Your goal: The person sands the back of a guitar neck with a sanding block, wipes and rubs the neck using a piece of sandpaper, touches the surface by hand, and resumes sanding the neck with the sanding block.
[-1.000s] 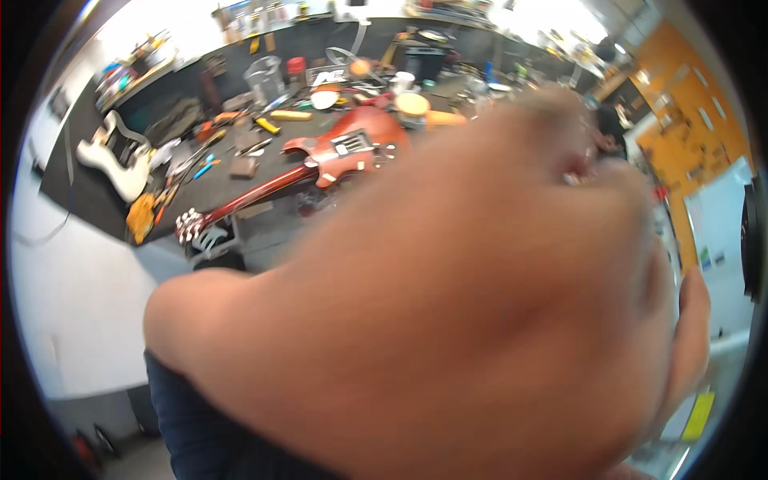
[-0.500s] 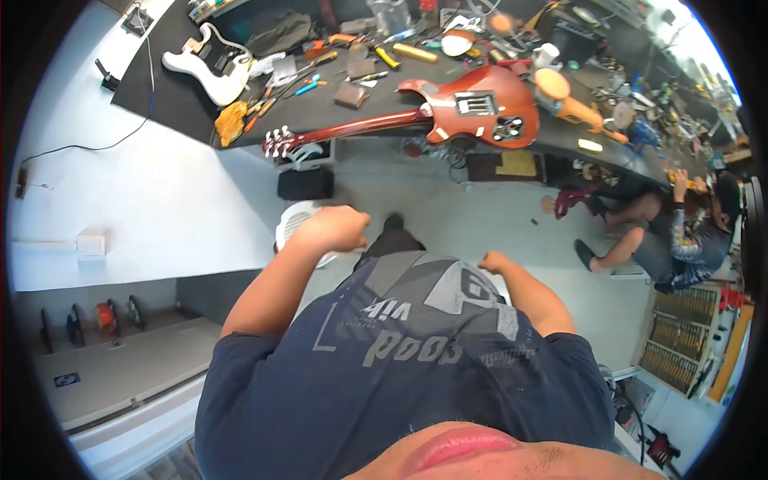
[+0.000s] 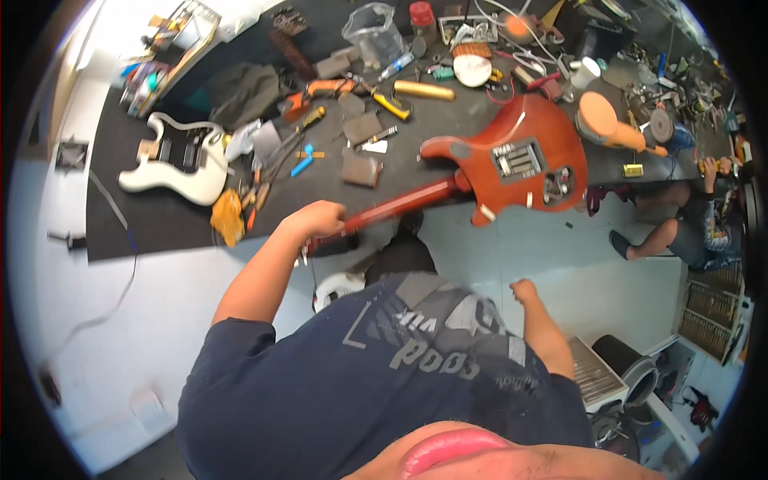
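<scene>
A reddish-brown electric guitar (image 3: 524,152) lies back up at the bench's front edge, its neck pointing left and toward me. My left hand (image 3: 318,219) is closed round the neck near the headstock, which it mostly hides. The guitar's two back cavities are uncovered, and small pieces of light tape stick to the body. Low at my right side, apart from the bench, my right hand (image 3: 524,292) is loosely closed with nothing visible in it.
A white guitar body (image 3: 180,164) and an orange cloth (image 3: 228,218) lie at the bench's left. Behind the guitar are a yellow-handled tool (image 3: 392,104), blocks (image 3: 360,170) and an orange power tool (image 3: 612,128). Another person (image 3: 688,220) sits at far right.
My left hand has reached forward and taken hold of the guitar's neck. The headstock end has swung toward me. My view has shifted, showing more of the bench. My right hand stays low.
</scene>
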A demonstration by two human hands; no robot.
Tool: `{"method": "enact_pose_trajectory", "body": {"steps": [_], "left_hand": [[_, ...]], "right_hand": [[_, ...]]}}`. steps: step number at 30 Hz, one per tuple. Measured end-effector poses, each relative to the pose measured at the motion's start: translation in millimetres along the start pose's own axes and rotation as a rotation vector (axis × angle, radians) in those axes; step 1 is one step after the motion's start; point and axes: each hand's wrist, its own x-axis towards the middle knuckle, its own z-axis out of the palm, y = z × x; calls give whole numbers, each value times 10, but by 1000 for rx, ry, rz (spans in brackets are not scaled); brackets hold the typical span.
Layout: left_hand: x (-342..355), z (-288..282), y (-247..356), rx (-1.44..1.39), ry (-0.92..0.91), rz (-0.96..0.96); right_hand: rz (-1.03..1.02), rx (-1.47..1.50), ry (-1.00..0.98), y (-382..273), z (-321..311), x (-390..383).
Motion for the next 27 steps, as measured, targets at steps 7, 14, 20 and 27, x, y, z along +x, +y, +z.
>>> {"method": "enact_pose_trajectory", "body": {"steps": [7, 14, 20, 27], "left_hand": [[978, -63, -1742, -45, -490, -361], [1073, -187, -1904, -238, -482, -349], [1243, -264, -1743, -265, -377, -418], [1034, -207, -1863, -310, -315, -514]], "right_hand": [[-345, 378, -8, -2630, 159, -488], [-333, 654, -66, -3088, 1157, 176], [-398, -8, -271, -2199, 4285, 545], [-455, 105, -492, -2567, 4835, 624]]}}
